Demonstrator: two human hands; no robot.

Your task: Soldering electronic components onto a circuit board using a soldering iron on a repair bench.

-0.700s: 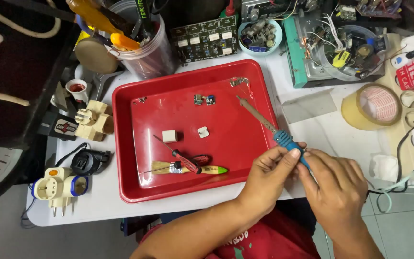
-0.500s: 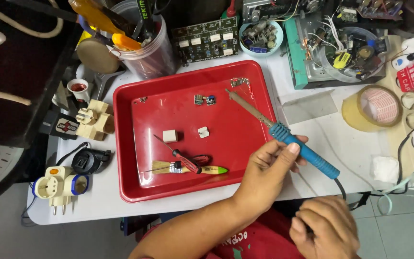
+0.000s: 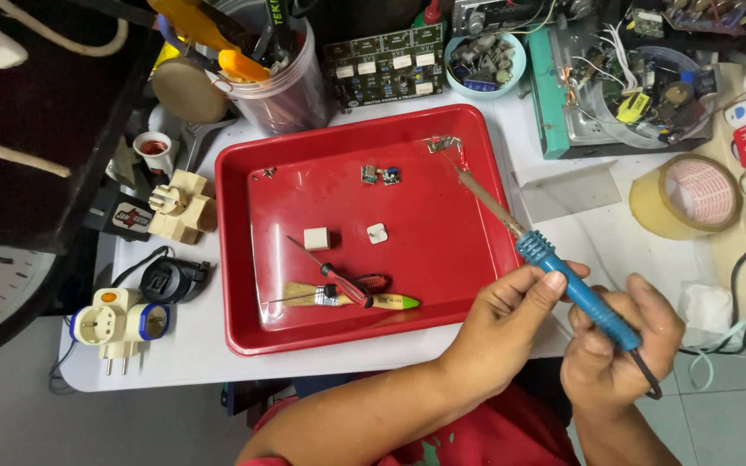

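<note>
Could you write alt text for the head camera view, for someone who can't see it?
Seen from above, a person's left hand and right hand both grip a blue-handled soldering iron, its tip resting at the far corner of a red tray. The tray holds a small screwdriver, a brush and tiny parts, amid a cluttered electronics bench.

Bare forearms, no sleeves; red garment (image 3: 494, 440) below.
</note>
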